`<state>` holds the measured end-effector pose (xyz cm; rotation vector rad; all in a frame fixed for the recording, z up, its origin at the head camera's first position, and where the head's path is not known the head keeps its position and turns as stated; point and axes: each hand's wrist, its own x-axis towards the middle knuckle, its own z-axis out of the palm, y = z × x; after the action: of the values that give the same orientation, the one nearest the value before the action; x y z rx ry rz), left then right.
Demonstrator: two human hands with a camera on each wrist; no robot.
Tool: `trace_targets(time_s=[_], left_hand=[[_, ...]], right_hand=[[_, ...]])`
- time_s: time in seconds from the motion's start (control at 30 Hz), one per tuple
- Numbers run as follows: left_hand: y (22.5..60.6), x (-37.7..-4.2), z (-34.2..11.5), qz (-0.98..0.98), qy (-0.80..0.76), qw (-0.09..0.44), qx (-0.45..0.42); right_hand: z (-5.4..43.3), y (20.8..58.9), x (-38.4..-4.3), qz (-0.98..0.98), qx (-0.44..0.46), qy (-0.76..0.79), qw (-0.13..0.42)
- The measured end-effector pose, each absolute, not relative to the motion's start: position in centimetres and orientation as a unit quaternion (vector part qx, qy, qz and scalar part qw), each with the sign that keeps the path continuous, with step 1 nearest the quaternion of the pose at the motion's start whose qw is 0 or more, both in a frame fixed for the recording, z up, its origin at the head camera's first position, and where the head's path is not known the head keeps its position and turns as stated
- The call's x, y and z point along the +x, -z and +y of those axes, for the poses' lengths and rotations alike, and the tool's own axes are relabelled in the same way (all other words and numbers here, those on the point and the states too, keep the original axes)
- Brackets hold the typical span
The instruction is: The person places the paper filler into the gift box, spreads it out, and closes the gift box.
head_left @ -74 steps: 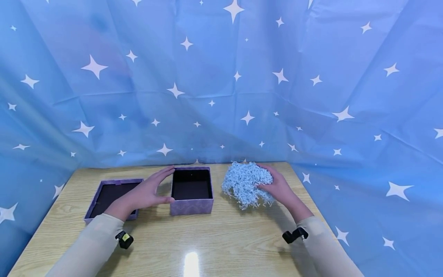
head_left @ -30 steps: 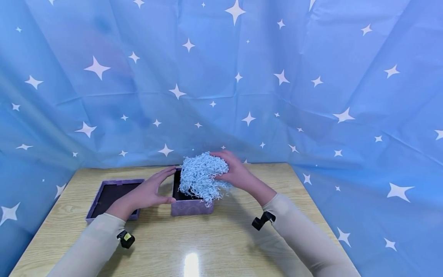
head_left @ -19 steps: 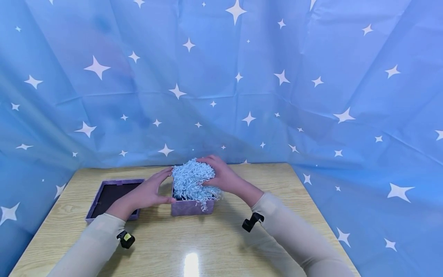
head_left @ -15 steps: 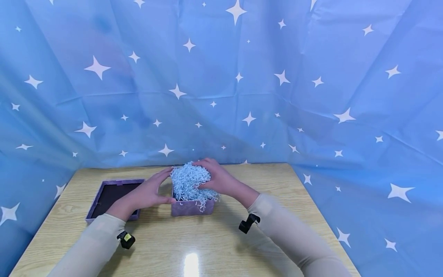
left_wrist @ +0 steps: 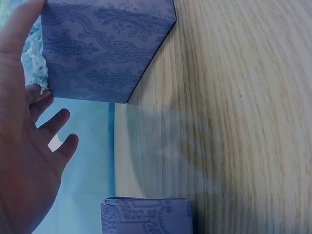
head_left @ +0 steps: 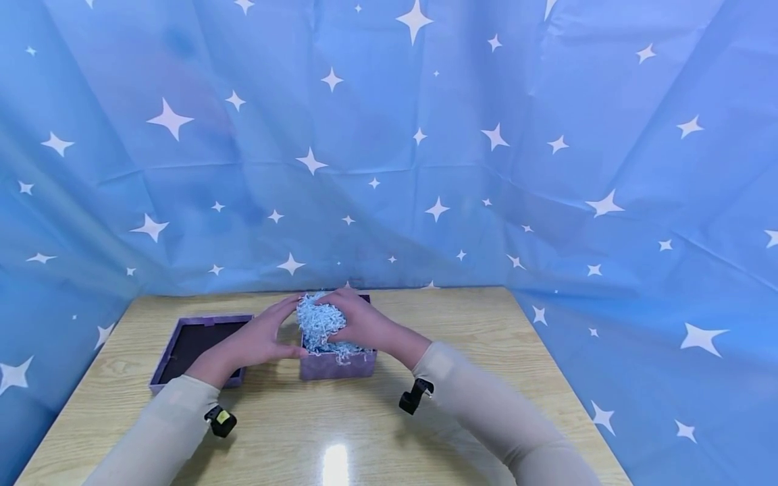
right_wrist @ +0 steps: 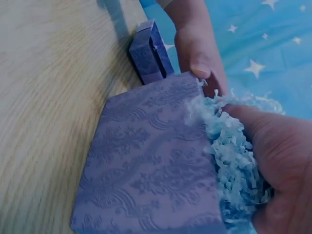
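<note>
A purple patterned box [head_left: 338,366] with a dark inside stands on the table. My right hand [head_left: 367,326] holds a bundle of light blue shredded paper [head_left: 316,322] down in the box's left part, and some strands hang over the front rim. In the right wrist view the thumb and fingers curl round the shredded paper [right_wrist: 234,168]. My left hand [head_left: 252,339] spans the box's left side with fingers extended: the thumb touches the front corner, the fingertips the back corner. The left wrist view has its thumb over the rim of the box [left_wrist: 109,48].
Left of the box lies the purple box lid [head_left: 197,341], dark inside facing up, partly behind my left forearm. The wooden table [head_left: 292,432] ends at a blue curtain [head_left: 389,169] with white stars. Both wrists carry small black cameras.
My right hand has carried the shredded paper from the table right of the box leftward and down into the box. The left hand has stayed at the box's left side.
</note>
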<state>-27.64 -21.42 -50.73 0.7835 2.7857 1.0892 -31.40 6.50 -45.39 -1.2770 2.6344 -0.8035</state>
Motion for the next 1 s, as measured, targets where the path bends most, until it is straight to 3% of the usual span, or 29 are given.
trace_targets(time_s=[0.8, 1.0], left_hand=[[50.6, -27.6, -21.4, 0.895, -0.357, 0.017, 0.268], [50.9, -27.7, -21.4, 0.894, -0.360, 0.020, 0.266]], right_hand=[[3.6, 47.4, -33.1, 0.912, -0.337, 0.145, 0.183], [3.1, 47.2, -33.4, 0.915, -0.338, 0.111, 0.188]])
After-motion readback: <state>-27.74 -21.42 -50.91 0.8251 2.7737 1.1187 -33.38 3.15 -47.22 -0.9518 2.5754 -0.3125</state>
